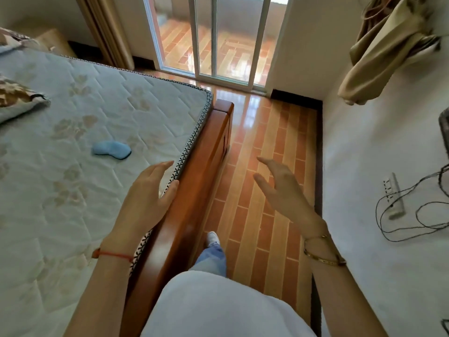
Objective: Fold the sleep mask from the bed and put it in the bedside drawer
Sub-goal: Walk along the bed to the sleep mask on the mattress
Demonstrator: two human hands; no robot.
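A light blue sleep mask (111, 149) lies flat on the pale quilted mattress (73, 195), near the bed's right edge. My left hand (148, 190) hovers over that edge, a short way below and right of the mask, fingers loosely together and holding nothing. Over the floor beside the bed my right hand (281, 188) is raised with fingers spread, empty. No bedside drawer is in view.
A wooden bed frame (194, 190) runs along the mattress edge. A narrow strip of tiled floor (264, 166) lies between bed and white wall. A power strip with cables (394, 198) hangs on the wall. A patterned blanket (17, 98) lies far left. A glass sliding door (213, 37) stands ahead.
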